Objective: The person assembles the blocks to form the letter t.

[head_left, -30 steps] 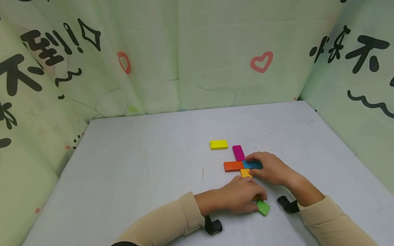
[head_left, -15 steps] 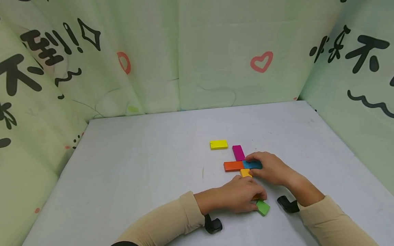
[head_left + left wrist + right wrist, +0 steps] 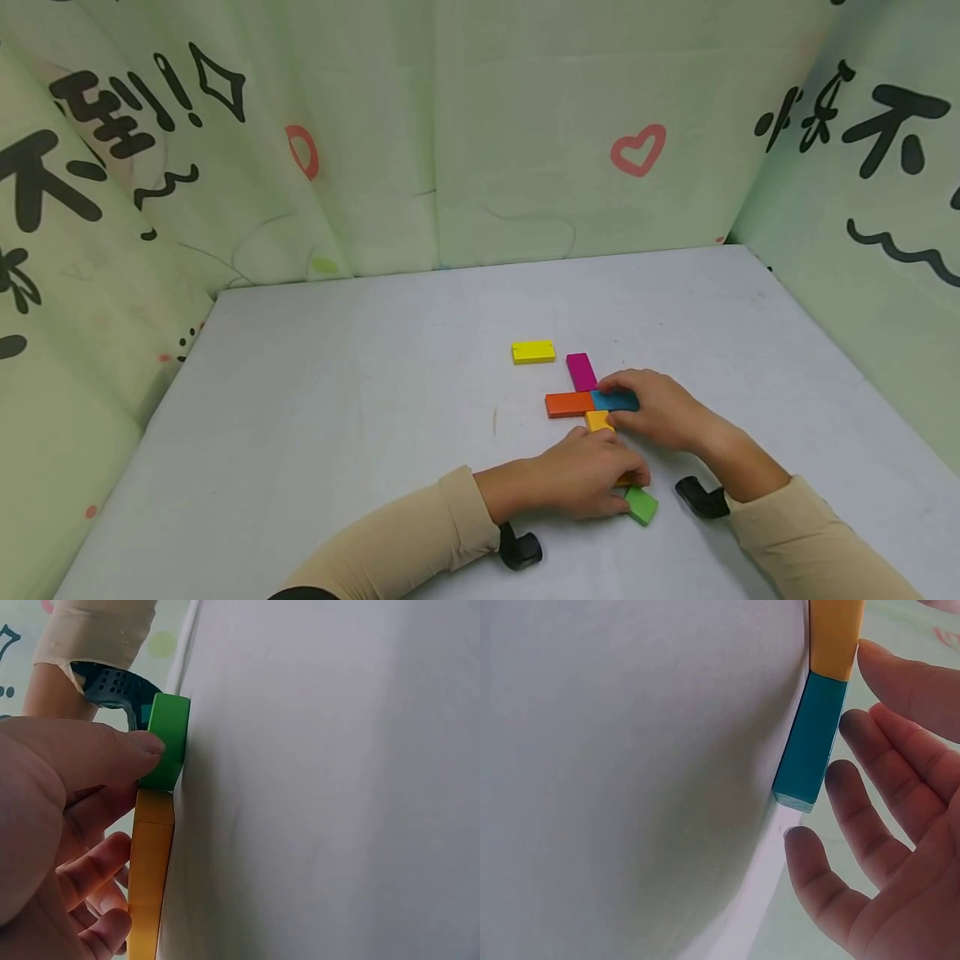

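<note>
My left hand (image 3: 588, 475) pinches the green block (image 3: 641, 506) at the near end of a row of coloured blocks. In the left wrist view the thumb presses the green block's side, and an amber block (image 3: 151, 862) lies end to end with it. My right hand (image 3: 663, 410) holds the blue block (image 3: 618, 401), fingertips at its far edge and thumb by its near edge. The thumb lies beside an amber block (image 3: 836, 637) in the right wrist view. Left of the blue block sits an orange block (image 3: 568, 405). The left hand partly hides the row's middle.
A magenta block (image 3: 581, 372) extends away from the orange and blue pair. Apart from the group, a yellow block (image 3: 533, 352) lies farther back on the white table (image 3: 337, 400). Printed green curtains (image 3: 510, 150) surround the table's back and sides.
</note>
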Demonstrator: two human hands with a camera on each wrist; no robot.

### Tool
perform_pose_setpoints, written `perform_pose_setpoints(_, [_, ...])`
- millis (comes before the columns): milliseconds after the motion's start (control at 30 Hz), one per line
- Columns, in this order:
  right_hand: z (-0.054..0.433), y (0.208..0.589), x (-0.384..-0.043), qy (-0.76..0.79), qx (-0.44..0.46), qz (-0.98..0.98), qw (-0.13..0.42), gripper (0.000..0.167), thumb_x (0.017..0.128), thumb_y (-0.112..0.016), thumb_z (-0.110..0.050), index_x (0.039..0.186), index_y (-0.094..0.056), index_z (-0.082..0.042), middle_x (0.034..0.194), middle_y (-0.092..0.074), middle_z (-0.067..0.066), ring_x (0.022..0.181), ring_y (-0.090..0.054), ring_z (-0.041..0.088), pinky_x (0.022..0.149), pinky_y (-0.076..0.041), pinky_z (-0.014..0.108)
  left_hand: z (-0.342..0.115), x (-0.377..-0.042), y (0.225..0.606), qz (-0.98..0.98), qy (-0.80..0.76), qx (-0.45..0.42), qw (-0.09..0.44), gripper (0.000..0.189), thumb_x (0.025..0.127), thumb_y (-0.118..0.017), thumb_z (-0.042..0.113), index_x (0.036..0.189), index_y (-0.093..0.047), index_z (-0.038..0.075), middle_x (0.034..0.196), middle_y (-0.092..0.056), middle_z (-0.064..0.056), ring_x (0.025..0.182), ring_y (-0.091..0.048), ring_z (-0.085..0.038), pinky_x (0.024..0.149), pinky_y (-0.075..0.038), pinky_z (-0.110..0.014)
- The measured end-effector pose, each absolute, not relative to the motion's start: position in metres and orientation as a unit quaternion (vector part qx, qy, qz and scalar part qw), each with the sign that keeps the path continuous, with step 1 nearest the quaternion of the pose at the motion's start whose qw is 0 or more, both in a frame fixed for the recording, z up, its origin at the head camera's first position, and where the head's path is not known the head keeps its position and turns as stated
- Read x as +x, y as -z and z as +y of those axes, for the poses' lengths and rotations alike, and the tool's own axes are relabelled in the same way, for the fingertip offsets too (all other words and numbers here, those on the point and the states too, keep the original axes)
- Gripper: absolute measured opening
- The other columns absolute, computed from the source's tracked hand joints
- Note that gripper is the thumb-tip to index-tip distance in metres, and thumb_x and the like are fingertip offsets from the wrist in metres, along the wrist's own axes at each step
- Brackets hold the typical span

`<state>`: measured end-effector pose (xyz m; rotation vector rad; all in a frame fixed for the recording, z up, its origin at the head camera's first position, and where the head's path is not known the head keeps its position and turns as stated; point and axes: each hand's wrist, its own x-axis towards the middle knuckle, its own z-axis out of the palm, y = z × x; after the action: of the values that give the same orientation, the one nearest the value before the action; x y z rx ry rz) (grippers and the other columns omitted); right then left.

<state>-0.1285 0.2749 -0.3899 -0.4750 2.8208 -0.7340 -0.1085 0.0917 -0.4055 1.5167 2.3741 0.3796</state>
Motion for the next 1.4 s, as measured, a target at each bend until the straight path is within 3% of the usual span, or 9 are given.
perform_pose_setpoints(600, [0.275,0.388,-0.129,0.249,-0.159,0.95,0.1,0.045,0.088,-0.076,-0.016,0.129,-0.062,-0.001,0.124,-0.065,0.014,0.121,-0.053,0.041,0.1,-0.04,0.061,0.089,-0.108,0.402,0.819,-0.143,0.533,0.156,0.037,0.092,-0.073,0.034,0.127,-0.064,0.029,0.111,-0.059,0.023,0.111,-0.042,0.002,0.086,-0.03,-0.018])
perform_pose_setpoints(967, [0.273,0.388,-0.128,0.247,-0.153,0.951,0.103,0.046,0.087,-0.078,-0.016,0.128,-0.063,-0.001,0.124,-0.064,0.015,0.12,-0.052,0.042,0.098,-0.043,0.061,0.071,-0.118,0.396,0.828,-0.184,0.508,0.149,0.034,0.092,-0.074,0.031,0.124,-0.067,0.023,0.114,-0.063,0.021,0.117,-0.047,-0.003,0.095,-0.035,-0.023])
perform_pose_setpoints(1400, [0.27,0.387,-0.126,0.235,-0.151,0.955,0.1,0.045,0.088,-0.077,-0.017,0.127,-0.064,-0.001,0.124,-0.064,0.015,0.118,-0.054,0.041,0.098,-0.044,0.059,0.055,-0.133,0.402,0.843,-0.205,0.476,0.142,0.037,0.09,-0.076,0.027,0.125,-0.066,0.019,0.117,-0.064,0.016,0.114,-0.05,-0.004,0.095,-0.038,-0.026])
